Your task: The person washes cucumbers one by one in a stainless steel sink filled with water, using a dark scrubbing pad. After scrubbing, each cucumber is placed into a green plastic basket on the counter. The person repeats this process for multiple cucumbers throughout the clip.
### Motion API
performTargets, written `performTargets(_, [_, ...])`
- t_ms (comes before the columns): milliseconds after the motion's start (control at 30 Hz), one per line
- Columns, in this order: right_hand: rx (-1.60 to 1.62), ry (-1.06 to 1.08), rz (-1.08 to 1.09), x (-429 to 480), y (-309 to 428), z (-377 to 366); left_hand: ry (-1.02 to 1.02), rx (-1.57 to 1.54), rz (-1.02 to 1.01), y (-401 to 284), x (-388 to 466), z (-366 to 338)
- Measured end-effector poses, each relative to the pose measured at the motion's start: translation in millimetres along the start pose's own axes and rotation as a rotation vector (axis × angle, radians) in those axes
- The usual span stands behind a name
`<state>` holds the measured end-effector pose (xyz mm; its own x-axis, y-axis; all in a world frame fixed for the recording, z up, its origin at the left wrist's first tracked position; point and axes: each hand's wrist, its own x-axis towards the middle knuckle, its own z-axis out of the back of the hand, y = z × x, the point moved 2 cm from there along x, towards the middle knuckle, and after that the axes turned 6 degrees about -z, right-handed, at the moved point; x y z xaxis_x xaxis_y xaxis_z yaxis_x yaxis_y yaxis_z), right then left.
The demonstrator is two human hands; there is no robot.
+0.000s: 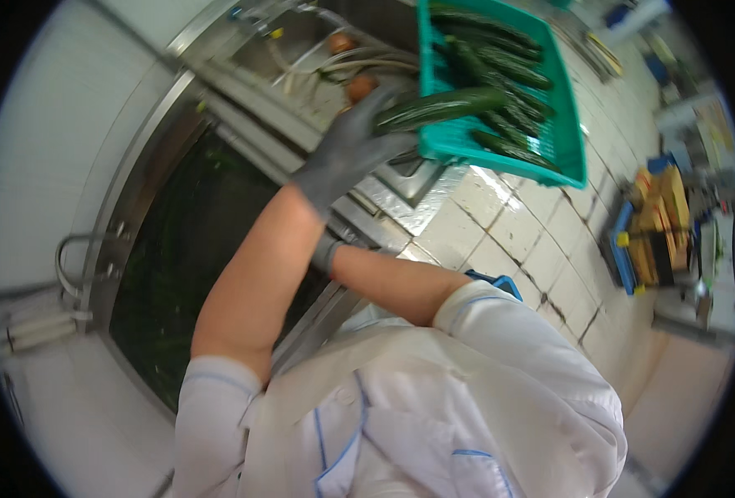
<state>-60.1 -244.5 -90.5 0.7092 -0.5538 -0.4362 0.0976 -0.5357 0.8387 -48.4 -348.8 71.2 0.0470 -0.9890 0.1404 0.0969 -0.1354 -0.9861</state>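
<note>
My left hand [349, 146], in a grey glove, is closed around one end of a dark green cucumber [445, 107]. The cucumber's other end reaches over the near rim of a turquoise plastic basket [576, 143]. Several more cucumbers [504, 68] lie inside that basket. My right hand [326, 254], gloved too, passes beneath my left forearm, so only the glove near the wrist shows. It is close to the metal edge of a sink basin [181, 87] that holds dark water with blurred green shapes in it.
Beyond the water basin, a second steel sink holds a coiled pale hose [367, 59] and round brown things [361, 87]. Bent pipes [62, 261] run by the left wall. A blue crate [622, 249] with brown contents stands on the tiled floor [517, 243] at right.
</note>
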Motion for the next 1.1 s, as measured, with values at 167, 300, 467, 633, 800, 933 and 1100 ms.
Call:
performTargets(167, [0.167, 0.209, -0.308, -22.3, 19.9, 19.6, -0.429, 0.154, 0.031, 77.8, -55.2, 65.3])
performTargets(300, [0.056, 0.134, -0.250, -14.1, 1.4, 21.3, -0.830, -0.160, 0.242, 141.4, -174.5, 146.3])
performTargets(467, [0.063, 0.068, -0.261, -0.8, -37.7, 21.0, -0.981, -0.222, 0.488, 203.8, -238.8, 172.5])
performTargets(633, [0.155, 0.099, -0.351, -9.1, -42.5, 16.7, -0.973, -0.577, 0.740, 258.2, -177.2, 162.6])
performTargets(800, [0.213, 0.024, -0.425, -26.2, -35.4, 14.9, -0.977, -0.956, 0.596, 302.3, -118.4, 167.6])
performTargets(933, [0.250, -0.041, -0.374, -26.8, -38.5, 24.5, -0.937, -0.575, 0.615, 304.8, -119.5, 164.9])
performTargets(1100, [0.358, -0.108, -0.288, -16.0, -35.5, 29.8, -0.715, -0.955, 0.347, 240.4, -164.1, 154.6])
